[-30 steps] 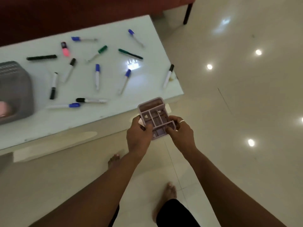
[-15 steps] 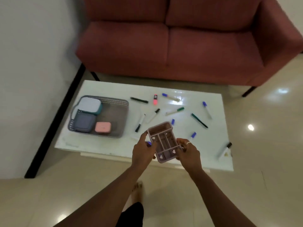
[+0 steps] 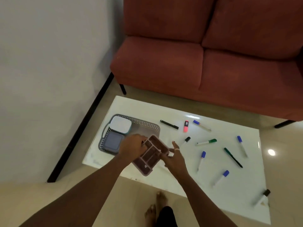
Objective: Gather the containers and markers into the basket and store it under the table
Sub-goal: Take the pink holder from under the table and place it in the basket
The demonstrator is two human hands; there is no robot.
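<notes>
A mauve divided organiser tray (image 3: pixel 151 154) hangs tilted over the near right corner of the grey perforated basket (image 3: pixel 147 124). My left hand (image 3: pixel 132 148) grips its left side and my right hand (image 3: pixel 173 157) holds its right side. Inside the basket lie a white-lidded container (image 3: pixel 120 124) and a grey-blue one (image 3: pixel 113 141). Several markers are scattered on the white table (image 3: pixel 213 161): a black pen (image 3: pixel 169 124), a pink highlighter (image 3: pixel 186 126), blue-capped markers (image 3: pixel 201 125) (image 3: pixel 201 159) (image 3: pixel 220 177) (image 3: pixel 241 145), a green-capped one (image 3: pixel 206 142), a dark green pen (image 3: pixel 232 157).
A red sofa (image 3: pixel 205 63) stands behind the table, with its dark legs on the beige tiled floor. A white wall with a black skirting (image 3: pixel 85 123) runs along the left. A black-capped marker (image 3: pixel 261 198) lies at the table's near right corner. My bare feet (image 3: pixel 157 205) are below.
The view swung left and up, bringing the sofa and basket into sight. Both hands carried the organiser tray left, from in front of the table to over the basket's near right corner.
</notes>
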